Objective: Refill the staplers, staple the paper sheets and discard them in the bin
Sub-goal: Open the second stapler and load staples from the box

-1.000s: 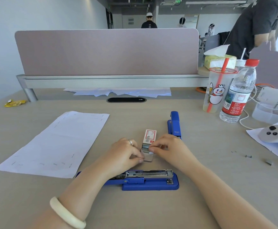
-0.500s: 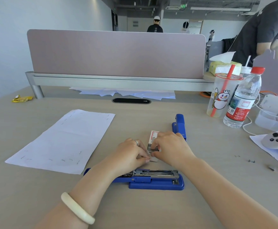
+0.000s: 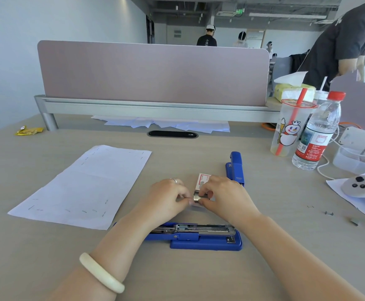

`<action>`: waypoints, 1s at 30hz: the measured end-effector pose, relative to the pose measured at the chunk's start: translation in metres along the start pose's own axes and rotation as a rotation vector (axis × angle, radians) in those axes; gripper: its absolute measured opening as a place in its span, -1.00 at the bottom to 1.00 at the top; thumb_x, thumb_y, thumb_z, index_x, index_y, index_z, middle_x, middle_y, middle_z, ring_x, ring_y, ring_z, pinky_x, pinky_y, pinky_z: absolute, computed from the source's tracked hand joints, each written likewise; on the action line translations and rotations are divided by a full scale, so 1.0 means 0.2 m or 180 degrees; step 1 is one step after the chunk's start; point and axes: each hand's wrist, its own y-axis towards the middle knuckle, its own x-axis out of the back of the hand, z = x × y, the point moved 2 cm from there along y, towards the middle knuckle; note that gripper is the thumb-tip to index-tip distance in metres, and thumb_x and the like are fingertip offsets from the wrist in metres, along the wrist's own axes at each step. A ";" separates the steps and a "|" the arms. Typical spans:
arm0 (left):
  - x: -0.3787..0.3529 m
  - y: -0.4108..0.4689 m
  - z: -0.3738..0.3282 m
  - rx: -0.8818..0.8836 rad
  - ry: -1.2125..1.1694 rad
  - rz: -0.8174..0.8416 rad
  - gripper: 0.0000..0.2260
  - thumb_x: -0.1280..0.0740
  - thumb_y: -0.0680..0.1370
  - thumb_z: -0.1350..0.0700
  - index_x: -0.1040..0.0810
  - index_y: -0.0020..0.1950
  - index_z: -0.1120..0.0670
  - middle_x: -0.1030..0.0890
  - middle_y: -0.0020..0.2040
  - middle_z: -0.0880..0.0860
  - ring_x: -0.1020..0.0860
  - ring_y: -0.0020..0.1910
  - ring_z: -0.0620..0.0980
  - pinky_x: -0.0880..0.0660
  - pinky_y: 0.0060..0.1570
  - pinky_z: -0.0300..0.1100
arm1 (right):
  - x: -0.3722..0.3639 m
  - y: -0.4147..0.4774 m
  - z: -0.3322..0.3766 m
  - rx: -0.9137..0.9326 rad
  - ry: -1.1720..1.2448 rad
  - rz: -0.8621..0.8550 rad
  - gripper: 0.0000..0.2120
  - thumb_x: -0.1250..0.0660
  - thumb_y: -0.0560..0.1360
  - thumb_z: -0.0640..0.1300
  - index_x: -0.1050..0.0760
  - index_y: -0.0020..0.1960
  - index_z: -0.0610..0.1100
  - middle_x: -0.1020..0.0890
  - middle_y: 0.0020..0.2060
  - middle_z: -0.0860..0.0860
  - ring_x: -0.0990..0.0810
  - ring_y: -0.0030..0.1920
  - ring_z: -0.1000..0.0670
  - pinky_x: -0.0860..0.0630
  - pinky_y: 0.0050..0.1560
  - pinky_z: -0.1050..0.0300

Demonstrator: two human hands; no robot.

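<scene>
Hands meet at the centre of the frame: left hand (image 3: 167,197) and right hand (image 3: 225,197) both pinch a small metallic strip of staples (image 3: 196,198) between their fingertips, just in front of the white staple box (image 3: 203,180) lying on the desk (image 3: 264,257). Below them, lower centre, a blue stapler (image 3: 199,235) lies opened flat, its metal channel facing up. A second blue stapler (image 3: 235,168) sits right of the box. Stapled paper sheets (image 3: 83,187) lie at centre left.
</scene>
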 end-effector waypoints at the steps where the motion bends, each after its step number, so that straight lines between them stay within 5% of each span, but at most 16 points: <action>1: 0.01 0.00 0.00 0.0021 0.0021 -0.0050 -0.85 -0.33 0.47 0.03 -0.66 -0.11 0.05 -0.60 -0.05 -0.02 -0.55 -0.06 -0.01 -0.47 0.04 -0.05 | 0.00 0.00 -0.01 -0.0023 0.0062 -0.0017 -0.83 -0.32 0.43 0.04 -0.57 -0.05 -0.01 -0.58 -0.06 0.06 -0.52 -0.02 0.01 -0.40 -0.08 0.13; 9: -0.03 0.06 0.00 0.0185 -0.0351 -0.0377 -0.83 -0.37 0.46 0.11 -0.64 0.03 0.04 -0.48 -0.18 -0.13 -0.48 -0.24 -0.15 -0.47 -0.07 -0.16 | 0.00 -0.03 -0.03 0.0009 0.0370 -0.0144 -0.84 -0.34 0.43 0.04 -0.58 -0.07 -0.01 -0.57 -0.12 0.07 -0.53 -0.07 0.03 -0.51 -0.10 0.06; 12: -0.06 0.09 -0.02 0.0123 -0.0110 -0.0177 -0.83 -0.43 0.41 0.03 -0.66 -0.03 0.02 -0.50 -0.13 -0.04 -0.49 -0.17 -0.03 -0.50 -0.07 -0.05 | 0.00 -0.03 -0.04 0.0040 0.0430 -0.0192 -0.81 -0.34 0.43 0.06 -0.58 -0.06 -0.02 -0.57 -0.12 0.05 -0.51 -0.07 0.03 -0.51 -0.12 0.06; 22: -0.07 0.09 -0.05 -0.0118 0.0814 -0.0341 -0.85 -0.38 0.43 0.02 -0.61 -0.05 0.03 -0.59 -0.04 -0.02 -0.51 -0.01 -0.01 -0.42 -0.03 -0.12 | 0.00 -0.03 -0.05 0.0141 0.0485 -0.0274 -0.82 -0.33 0.45 0.00 -0.58 0.01 -0.01 -0.52 -0.11 0.11 -0.52 -0.04 0.05 -0.43 -0.15 0.16; 27: -0.04 0.07 -0.06 -0.0093 0.0523 -0.0543 -0.89 -0.41 0.41 0.06 -0.63 -0.09 0.02 -0.59 -0.11 -0.05 -0.44 -0.16 -0.08 -0.38 -0.14 -0.19 | 0.05 -0.06 -0.12 -0.0097 0.0728 -0.0219 -0.76 -0.40 0.38 0.05 -0.58 0.03 0.04 -0.40 -0.23 0.19 -0.38 -0.26 0.20 -0.22 -0.31 0.38; 30: 0.01 0.04 -0.09 -0.0093 0.0404 -0.0591 -0.91 -0.42 0.41 0.05 -0.65 -0.11 -0.01 -0.52 -0.20 -0.12 -0.44 -0.20 -0.11 -0.29 -0.28 -0.33 | 0.09 -0.08 -0.15 -0.0238 0.1014 -0.0186 -0.79 -0.43 0.36 0.05 -0.61 -0.03 0.04 -0.42 -0.29 0.21 -0.40 -0.32 0.24 -0.27 -0.29 0.34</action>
